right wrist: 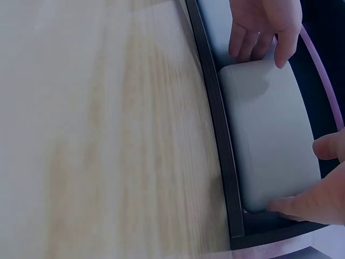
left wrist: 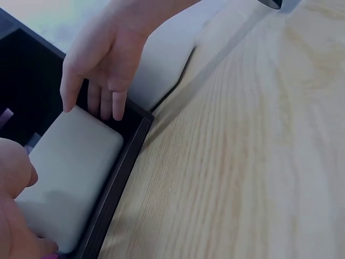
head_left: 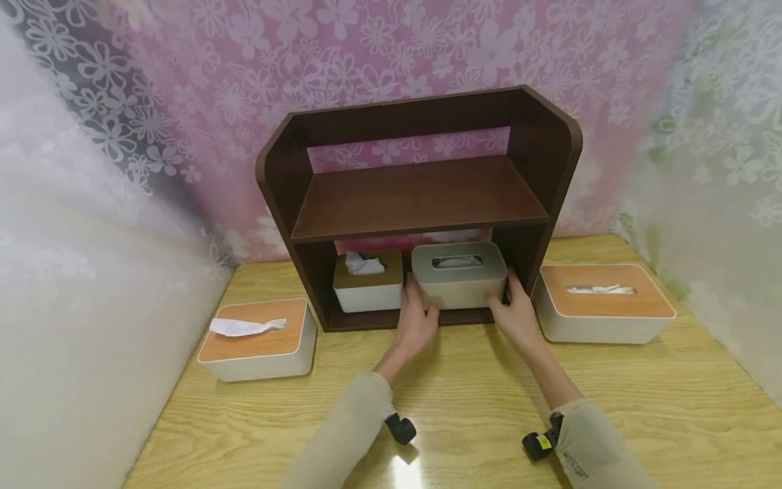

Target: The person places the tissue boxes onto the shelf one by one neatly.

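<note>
Hands (head_left: 417, 324) (head_left: 516, 318) grip the grey-lidded box (head_left: 461, 294) by its ends inside the bottom shelf's front edge (head_left: 461, 317), narrow gaps either side.

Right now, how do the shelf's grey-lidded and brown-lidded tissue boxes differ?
The brown-lidded box is narrower than the grey-lidded box. The left hand and right hand hold the grey-lidded box, not the brown-lidded box. Tissue sticks up from the brown-lidded box but lies low in the grey-lidded box's slot. Both have rounded corners.

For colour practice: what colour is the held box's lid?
Grey-green lid, clearest in the head view.
</note>
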The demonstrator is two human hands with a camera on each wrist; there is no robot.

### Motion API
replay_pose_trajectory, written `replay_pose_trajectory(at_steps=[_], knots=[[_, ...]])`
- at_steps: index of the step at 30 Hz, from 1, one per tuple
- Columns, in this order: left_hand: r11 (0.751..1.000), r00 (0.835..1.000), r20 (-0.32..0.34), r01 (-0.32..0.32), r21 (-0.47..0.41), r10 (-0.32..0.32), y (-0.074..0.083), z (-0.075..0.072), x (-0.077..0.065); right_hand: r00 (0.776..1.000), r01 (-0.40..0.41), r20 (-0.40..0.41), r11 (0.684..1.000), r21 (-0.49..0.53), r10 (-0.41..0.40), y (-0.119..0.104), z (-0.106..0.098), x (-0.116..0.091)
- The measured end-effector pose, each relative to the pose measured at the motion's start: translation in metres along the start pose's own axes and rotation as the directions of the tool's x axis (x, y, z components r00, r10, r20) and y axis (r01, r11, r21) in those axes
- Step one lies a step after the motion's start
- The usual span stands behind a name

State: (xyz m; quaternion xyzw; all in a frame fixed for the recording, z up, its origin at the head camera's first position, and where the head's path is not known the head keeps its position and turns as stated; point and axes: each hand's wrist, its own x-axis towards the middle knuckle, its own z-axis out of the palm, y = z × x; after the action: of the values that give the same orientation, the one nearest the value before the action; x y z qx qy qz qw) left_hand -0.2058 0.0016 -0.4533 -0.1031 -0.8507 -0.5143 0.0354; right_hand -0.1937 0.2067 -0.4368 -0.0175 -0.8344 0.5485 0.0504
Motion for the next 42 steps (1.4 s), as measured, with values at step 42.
replay_pose_trajectory(at_steps=[42], knots=[[0.997, 0.995, 0.065, -0.071, 0.037, 0.069, 0.010, -0.117, -0.106, 0.906, 0.251, 0.348, 0.968, 0.013, -0.240, -0.044, 0.084, -0.059]])
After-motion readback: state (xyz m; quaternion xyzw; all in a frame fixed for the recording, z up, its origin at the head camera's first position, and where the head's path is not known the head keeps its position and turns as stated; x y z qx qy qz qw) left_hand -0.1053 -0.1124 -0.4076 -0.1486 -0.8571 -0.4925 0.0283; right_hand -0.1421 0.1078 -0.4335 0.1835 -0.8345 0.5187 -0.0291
